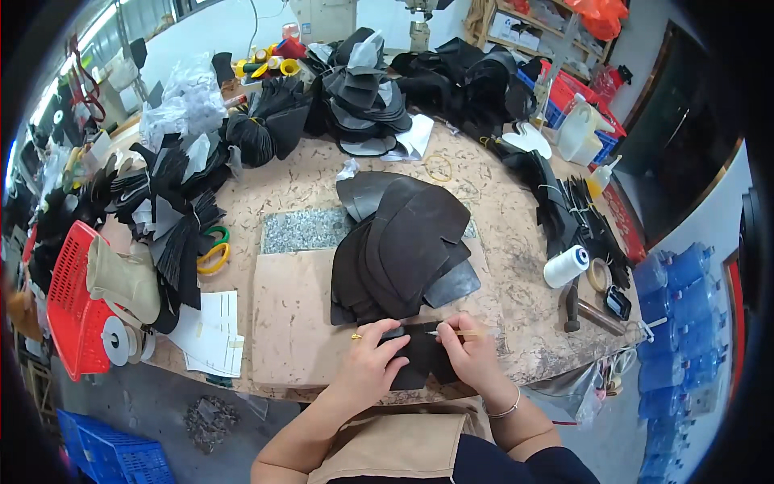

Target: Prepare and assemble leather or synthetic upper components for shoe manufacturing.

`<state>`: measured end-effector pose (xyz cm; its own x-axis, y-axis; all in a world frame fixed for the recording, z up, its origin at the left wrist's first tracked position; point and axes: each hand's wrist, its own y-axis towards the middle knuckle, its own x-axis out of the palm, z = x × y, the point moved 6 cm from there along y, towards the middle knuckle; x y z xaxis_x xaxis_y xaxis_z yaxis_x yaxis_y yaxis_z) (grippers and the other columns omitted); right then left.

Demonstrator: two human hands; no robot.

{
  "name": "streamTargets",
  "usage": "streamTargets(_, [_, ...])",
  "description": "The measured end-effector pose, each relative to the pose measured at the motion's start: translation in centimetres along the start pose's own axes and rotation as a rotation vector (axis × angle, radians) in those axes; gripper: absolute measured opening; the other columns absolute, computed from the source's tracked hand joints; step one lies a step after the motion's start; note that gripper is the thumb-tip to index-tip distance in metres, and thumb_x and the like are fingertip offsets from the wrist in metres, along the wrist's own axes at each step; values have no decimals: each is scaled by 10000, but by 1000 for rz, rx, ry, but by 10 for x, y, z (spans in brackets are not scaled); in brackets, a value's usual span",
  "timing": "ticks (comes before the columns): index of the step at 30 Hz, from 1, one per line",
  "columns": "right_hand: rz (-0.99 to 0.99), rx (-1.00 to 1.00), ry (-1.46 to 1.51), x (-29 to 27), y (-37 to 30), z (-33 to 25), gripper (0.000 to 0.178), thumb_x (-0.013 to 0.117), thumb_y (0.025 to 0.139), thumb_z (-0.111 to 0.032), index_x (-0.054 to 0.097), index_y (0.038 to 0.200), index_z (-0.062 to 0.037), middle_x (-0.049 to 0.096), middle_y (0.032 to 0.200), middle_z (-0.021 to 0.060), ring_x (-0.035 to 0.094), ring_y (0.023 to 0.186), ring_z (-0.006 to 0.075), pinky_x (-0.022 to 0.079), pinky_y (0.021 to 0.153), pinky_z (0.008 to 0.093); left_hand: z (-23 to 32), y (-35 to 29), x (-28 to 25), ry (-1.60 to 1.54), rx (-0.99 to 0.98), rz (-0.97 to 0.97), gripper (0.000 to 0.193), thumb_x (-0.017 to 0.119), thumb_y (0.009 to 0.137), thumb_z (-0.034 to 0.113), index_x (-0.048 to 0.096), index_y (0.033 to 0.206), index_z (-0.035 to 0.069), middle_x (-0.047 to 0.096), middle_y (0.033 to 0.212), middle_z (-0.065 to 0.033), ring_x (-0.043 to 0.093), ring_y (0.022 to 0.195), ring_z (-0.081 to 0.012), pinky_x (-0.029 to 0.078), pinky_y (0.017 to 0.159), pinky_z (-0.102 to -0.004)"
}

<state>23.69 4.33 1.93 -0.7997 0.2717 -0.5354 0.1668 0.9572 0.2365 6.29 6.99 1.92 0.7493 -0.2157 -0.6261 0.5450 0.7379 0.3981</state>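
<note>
Black, thin sheet material cut into a flat piece (419, 363) lies before you at the near edge of the cream-coloured, scuffed worktop (516, 202), partly on a smooth pinkish-tan rectangular board (290, 323). Your left hand (367, 360), a gold-coloured ring on one finger, rests on the piece's left side, its fingers spread and bent, gripping nothing that can be seen. Your right hand (474, 355), a bracelet at the wrist, pinches a slender, pale-shafted, pen-like tool (469, 332) between its fingers, the tip pointing left at the piece's far part.

Just beyond your hands, a fanned stack of curved black cut pieces (411, 242) covers the middle of the board and part of a grey speckled slab (302, 230) on its far side. To the right stand a white cone of thread (566, 267) and, nearer, a hammer with a dark metal head (572, 306). To the left, white paper sheets with dark lines (214, 327) lie near a red plastic basket (72, 290). Bundles of black cut material (363, 101) crowd the far side.
</note>
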Motion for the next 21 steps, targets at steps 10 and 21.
streamTargets(10, [390,-12,606,-48,-12,21,112,515,970,-146,549,941,-43,617,759,52,568,647,107,457,588,244,16,-4,-9,-9,166,166,272,712,703,-31,699,956,69,622,1073,-109,614,966,-290,508,807,-360])
streamTargets(21, [718,41,781,-69,-36,58,141,517,972,-209,534,922,-79,578,716,26,490,570,78,381,539,204,24,26,-56,-244,129,421,151,628,822,-65,683,915,39,626,922,-104,624,765,-219,497,648,-287])
